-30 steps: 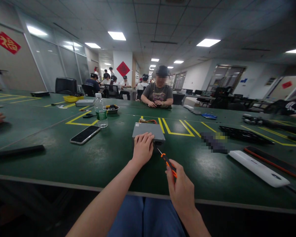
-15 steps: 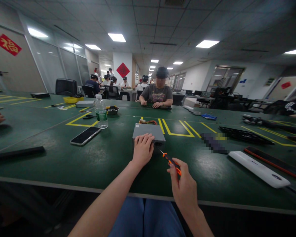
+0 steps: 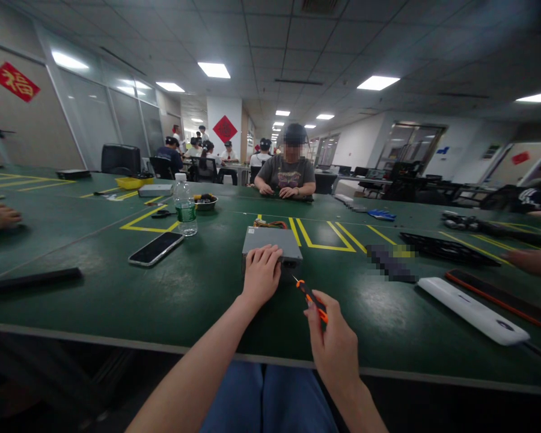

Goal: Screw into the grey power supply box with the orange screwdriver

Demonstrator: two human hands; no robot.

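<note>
A grey metal box (image 3: 277, 238) with a socket on its near right side and coloured wires (image 3: 273, 224) behind it sits on the green table (image 3: 184, 307). My left hand (image 3: 262, 273) lies over its top and near edge, fingers spread on the metal. In my right hand (image 3: 331, 334) is an orange and black screwdriver (image 3: 312, 300), pinched between thumb and fingers. Its thin tip points up and left, close to the box's near right side; whether it touches the box I cannot tell.
Left of the box are a phone (image 3: 156, 248) and a water bottle (image 3: 185, 207). On the right lie a white power strip (image 3: 473, 311) and a black panel (image 3: 448, 248). Another person's hand (image 3: 534, 263) reaches in there. A person (image 3: 286, 171) sits opposite.
My right hand and the screwdriver have shifted slightly down and left. At the right edge, another person's hand has come further in over the table. My left hand stays on the box.
</note>
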